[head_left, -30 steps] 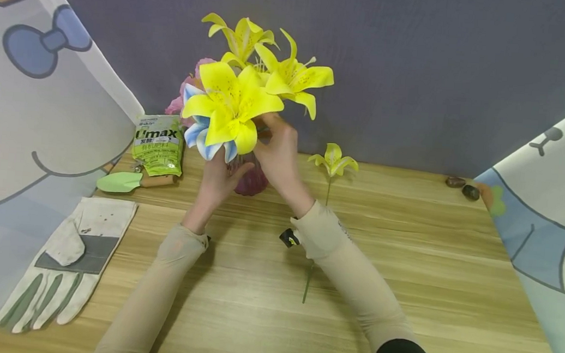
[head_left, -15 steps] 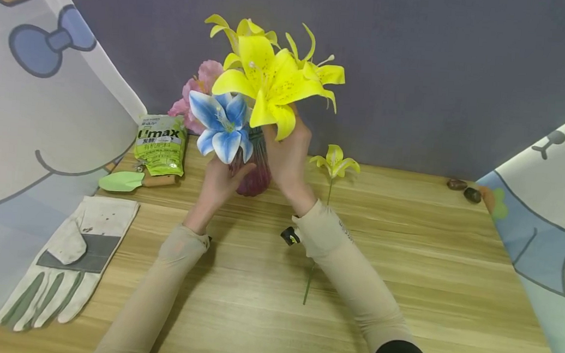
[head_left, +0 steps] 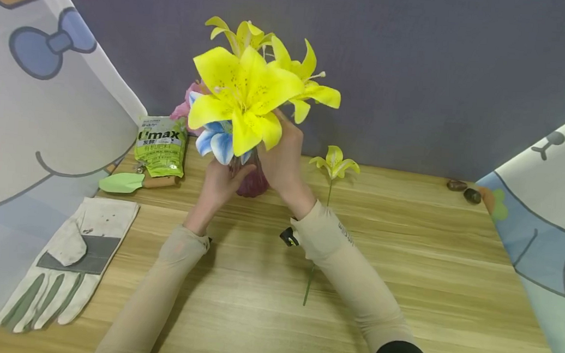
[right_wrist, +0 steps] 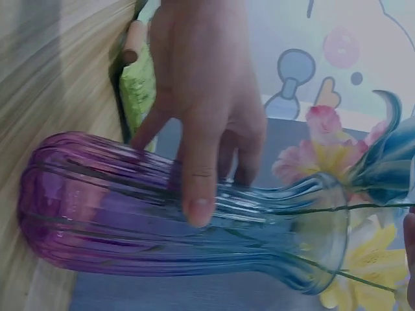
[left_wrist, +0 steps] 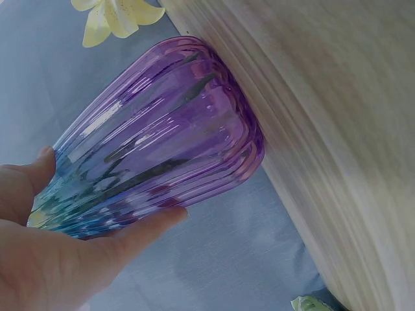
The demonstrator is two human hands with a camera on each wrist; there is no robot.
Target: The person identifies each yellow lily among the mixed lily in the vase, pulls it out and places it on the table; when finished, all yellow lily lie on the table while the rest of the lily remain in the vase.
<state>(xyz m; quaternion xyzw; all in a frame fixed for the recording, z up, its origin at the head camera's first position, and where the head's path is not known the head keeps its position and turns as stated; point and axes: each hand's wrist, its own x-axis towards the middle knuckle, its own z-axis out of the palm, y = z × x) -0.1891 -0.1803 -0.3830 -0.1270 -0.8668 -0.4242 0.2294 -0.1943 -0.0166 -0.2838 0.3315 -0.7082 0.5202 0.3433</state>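
A ribbed glass vase, purple at the base and blue toward the mouth, stands on the table. My left hand grips its side, with thumb and fingers around the glass in the left wrist view. My right hand is at the vase's mouth, holding a large yellow lily by its stem; the bloom hides the fingertips in the head view. Two more yellow lilies rise behind, beside a blue lily and a pink flower. Green stems run through the vase mouth in the right wrist view.
Another yellow lily lies on the table, its stem passing under my right forearm. At left are a green fertilizer bag, a trowel and a work glove. Dark stones lie at the far right. A grey wall stands behind.
The large yellow lily in my right hand swung right, uncovering the blue lily, then came back left and covers part of it again. My left hand stays on the vase.
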